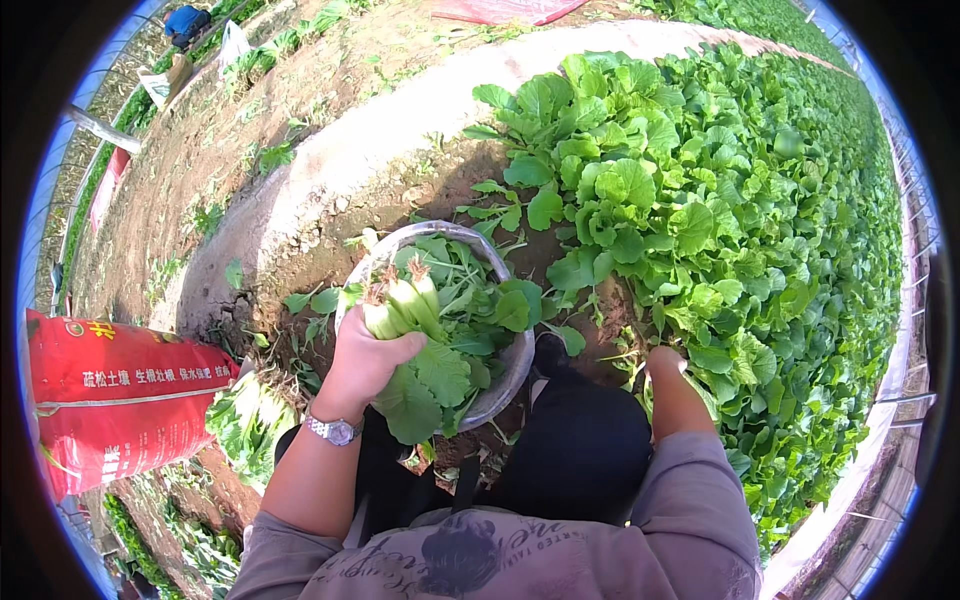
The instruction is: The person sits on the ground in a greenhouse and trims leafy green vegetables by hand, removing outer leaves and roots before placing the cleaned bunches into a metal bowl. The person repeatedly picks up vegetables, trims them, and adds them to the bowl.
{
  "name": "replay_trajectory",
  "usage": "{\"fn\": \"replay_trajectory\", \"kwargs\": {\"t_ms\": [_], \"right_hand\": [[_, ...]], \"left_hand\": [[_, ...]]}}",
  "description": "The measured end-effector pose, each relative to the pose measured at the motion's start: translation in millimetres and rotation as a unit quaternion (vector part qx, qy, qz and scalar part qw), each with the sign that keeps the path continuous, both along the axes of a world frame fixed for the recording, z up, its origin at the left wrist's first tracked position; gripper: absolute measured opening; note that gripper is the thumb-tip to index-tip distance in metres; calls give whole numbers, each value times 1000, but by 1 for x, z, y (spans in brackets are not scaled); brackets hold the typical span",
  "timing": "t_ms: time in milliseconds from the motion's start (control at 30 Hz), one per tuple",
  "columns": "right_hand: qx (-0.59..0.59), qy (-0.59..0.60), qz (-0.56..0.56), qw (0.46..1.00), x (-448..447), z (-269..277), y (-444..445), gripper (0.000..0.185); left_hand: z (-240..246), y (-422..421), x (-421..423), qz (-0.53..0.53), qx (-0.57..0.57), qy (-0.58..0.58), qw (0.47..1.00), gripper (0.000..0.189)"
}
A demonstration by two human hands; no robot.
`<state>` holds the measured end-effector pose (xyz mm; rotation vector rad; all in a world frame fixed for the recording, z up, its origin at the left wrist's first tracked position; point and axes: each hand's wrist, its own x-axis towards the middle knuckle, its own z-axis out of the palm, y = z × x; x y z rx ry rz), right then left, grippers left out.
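Observation:
My left hand, with a metal-banded wristwatch on its wrist, grips a bunch of leafy greens over a round tub. The bunch's pale stems and brown roots point away from me, and its leaves hang towards me. More loose green leaves lie inside the tub, which stands on the soil before my legs. To the right, my right hand reaches low among the stems at the edge of a dense bed of growing greens. Its fingers are mostly hidden, so its grip is unclear.
A red printed sack stands at the left, beside a pile of pulled greens. A pale dirt strip curves past the bed. Far off at upper left are a person in blue and some bags.

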<state>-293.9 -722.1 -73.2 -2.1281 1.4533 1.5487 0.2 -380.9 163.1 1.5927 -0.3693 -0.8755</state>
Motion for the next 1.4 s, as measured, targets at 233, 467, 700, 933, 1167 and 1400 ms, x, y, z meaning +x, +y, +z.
{"fn": "replay_trajectory", "kwargs": {"t_ms": [233,467,700,933,1167,1400], "right_hand": [[-161,-523,-80,833,86,106,10,65],[154,-822,-228,498,175,214,48,30],[305,-804,-170,480,239,281,139,49],[483,-759,-248,358,258,284,190,40],[285,-845,-302,336,282,268,232,42],[485,-713,-454,223,265,295,215,57]], "left_hand": [[-4,29,10,-93,-144,-102,980,40],[1,37,-7,-39,-206,30,977,33],[16,64,-3,-8,-272,91,958,47],[17,74,7,-3,-266,163,950,66],[16,58,14,-34,-171,129,976,104],[15,45,28,-65,-221,143,963,81]]}}
